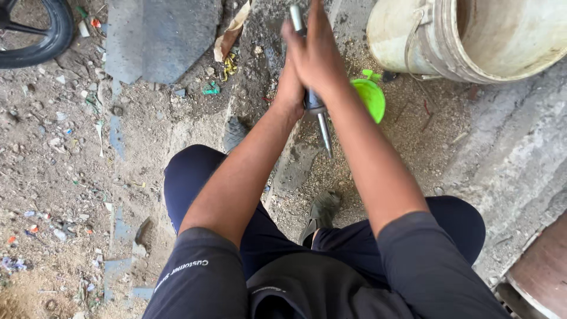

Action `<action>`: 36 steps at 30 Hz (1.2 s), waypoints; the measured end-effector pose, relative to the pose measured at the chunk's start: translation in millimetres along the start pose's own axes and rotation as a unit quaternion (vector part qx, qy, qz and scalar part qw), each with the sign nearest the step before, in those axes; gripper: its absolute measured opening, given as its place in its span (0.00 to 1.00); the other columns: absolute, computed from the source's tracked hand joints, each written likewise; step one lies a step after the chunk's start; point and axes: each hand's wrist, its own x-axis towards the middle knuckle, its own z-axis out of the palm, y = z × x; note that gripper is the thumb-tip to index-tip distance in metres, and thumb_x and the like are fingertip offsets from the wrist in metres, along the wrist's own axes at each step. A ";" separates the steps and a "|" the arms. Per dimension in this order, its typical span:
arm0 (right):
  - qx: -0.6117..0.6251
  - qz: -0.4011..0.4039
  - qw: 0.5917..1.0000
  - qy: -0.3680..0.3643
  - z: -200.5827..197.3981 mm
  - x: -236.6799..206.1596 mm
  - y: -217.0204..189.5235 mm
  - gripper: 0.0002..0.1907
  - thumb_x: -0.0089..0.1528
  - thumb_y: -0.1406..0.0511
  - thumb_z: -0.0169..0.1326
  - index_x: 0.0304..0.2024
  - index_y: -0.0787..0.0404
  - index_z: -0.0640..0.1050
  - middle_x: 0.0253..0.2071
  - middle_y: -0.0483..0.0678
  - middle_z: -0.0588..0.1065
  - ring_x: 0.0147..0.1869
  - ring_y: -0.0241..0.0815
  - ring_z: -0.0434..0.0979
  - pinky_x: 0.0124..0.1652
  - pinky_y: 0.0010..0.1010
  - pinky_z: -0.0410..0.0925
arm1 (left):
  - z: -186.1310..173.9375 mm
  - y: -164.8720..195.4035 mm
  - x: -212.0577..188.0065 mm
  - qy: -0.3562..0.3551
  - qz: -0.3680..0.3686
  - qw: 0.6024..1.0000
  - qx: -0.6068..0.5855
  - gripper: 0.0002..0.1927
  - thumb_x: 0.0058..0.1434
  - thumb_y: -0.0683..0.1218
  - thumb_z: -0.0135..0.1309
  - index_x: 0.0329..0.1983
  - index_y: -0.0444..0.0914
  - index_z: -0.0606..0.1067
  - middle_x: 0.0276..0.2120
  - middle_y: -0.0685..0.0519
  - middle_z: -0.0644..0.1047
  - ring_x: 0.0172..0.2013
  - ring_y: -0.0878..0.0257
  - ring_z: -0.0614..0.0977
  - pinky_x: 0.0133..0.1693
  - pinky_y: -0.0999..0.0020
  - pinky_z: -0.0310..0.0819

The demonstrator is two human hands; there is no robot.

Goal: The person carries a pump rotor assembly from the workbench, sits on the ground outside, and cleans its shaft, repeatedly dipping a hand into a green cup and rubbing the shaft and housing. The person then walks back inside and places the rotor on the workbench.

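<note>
Hands first: our left hand and right hand both clasp the metal rod, standing near upright, tip to the ground beside the green funnel.

Site type: outdoor roadside repair yard, informal workshop.
Ground: bare dirt and grit, littered with plastic scraps and paper.
Paving: broken concrete slab, cracked cement edge at right.
Equipment: tyre at upper left; stained white bucket; green funnel.
Work level: on the ground.
</note>
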 end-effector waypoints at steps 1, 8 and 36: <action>0.020 -0.005 0.999 0.034 5.8 -3.2 4.6 0.48 0.73 0.39 0.37 0.79 0.63 0.41 0.81 0.67 0.48 0.85 0.66 0.51 0.78 0.47 0.53 | -1.2 1.1 0.1 0.017 -0.003 1.000 0.011 0.37 0.66 0.71 0.35 0.63 0.40 0.68 0.51 0.45 0.79 0.49 0.56 0.83 0.52 0.59 0.80; 0.037 -0.005 0.997 0.069 4.8 -21.1 10.9 0.51 0.74 0.39 0.40 0.77 0.72 0.43 0.78 0.74 0.47 0.82 0.71 0.51 0.75 0.47 0.53 | -1.8 18.6 2.6 0.039 0.008 0.997 0.071 0.41 0.70 0.73 0.32 0.63 0.35 0.69 0.50 0.41 0.78 0.49 0.53 0.83 0.52 0.57 0.80; 0.040 0.147 0.986 -0.065 4.4 -66.3 118.5 0.10 0.60 0.64 0.59 0.39 0.64 0.80 0.38 0.61 0.79 0.37 0.58 0.79 0.36 0.46 0.72 | -40.4 3.1 0.8 0.102 -0.077 0.990 0.058 0.32 0.53 0.68 0.54 0.46 0.37 0.73 0.30 0.47 0.77 0.28 0.56 0.81 0.32 0.60 0.79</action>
